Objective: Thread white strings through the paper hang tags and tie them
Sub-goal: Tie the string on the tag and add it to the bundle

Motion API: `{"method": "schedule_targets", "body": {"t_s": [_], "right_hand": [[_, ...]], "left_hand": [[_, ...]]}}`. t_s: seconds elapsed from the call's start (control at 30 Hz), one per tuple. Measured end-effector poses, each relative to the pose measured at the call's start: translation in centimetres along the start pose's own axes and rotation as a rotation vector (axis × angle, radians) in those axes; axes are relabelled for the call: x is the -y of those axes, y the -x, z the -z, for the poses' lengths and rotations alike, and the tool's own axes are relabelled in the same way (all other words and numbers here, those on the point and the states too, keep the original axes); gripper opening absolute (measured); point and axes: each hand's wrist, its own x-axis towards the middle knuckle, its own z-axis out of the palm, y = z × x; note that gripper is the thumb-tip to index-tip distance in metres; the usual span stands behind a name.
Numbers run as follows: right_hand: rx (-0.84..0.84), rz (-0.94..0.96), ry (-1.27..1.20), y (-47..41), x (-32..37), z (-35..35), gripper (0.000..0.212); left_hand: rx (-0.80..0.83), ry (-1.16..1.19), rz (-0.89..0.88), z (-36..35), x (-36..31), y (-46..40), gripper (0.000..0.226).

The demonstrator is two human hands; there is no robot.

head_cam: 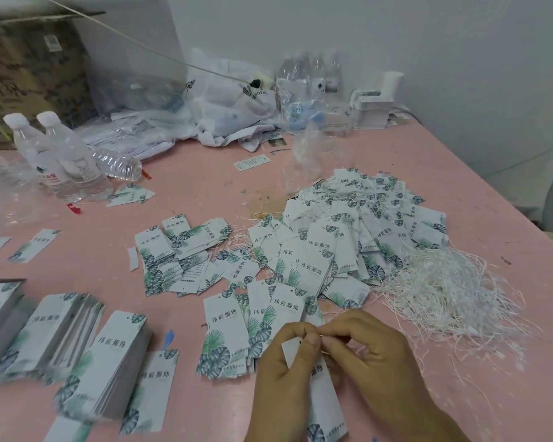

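Note:
My left hand (284, 371) grips a white hang tag (324, 400) with green leaf print near the pink table's (205, 186) front edge. My right hand (367, 349) pinches a thin white string at the tag's top, right by the punched hole. Loose white strings (450, 288) lie in a tangled heap to the right. A big pile of tags with strings (361, 228) sits beyond the hands. Unthreaded tags (179, 253) lie scattered in the middle, and neat stacks of tags (109, 355) stand at the front left.
Two upright water bottles (61, 154) and one lying down stand at the back left. Plastic bags (233, 103), more bottles and small white boxes (372, 106) crowd the back by the wall. A cardboard box (32, 68) is at the far left. The table's right edge runs diagonally.

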Motion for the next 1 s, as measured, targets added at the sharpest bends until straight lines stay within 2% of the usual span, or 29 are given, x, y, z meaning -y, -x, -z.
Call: {"method": "schedule_targets", "body": {"t_s": [0.1,0.2,0.33,0.43,0.53,0.67,0.8,1.0], "right_hand": [[0.004,-0.237,-0.231,0.0,0.3,-0.1,0.005],[-0.036,-0.391,-0.482,-0.4,0.3,0.5,0.013],[-0.068,-0.487,-0.556,-1.0,-0.1,1.2,0.015],[-0.063,-0.56,-0.612,-1.0,0.0,1.4,0.008],[-0.034,-0.513,-0.518,-0.8,0.3,1.5,0.012],[-0.046,-0.362,-0.358,-0.1,0.9,0.4,0.004],[-0.086,-0.294,-0.176,0.8,0.9,-0.9,0.014],[-0.158,-0.18,-0.061,0.9,1.2,-1.6,0.007]], "left_hand": [[0.022,-0.02,0.023,0.0,0.0,-0.1,0.01],[0.063,0.13,0.106,-0.3,0.1,0.1,0.019],[0.085,0.23,0.15,-0.1,0.3,0.0,0.034],[0.082,0.17,0.109,0.2,0.7,-0.1,0.038],[0.087,0.062,0.057,0.3,1.2,0.1,0.034],[0.081,-0.079,-0.035,0.3,1.1,0.2,0.03],[0.012,-0.033,-0.061,0.2,1.0,0.3,0.03],[-0.057,-0.029,-0.135,0.0,0.7,0.5,0.028]]}}
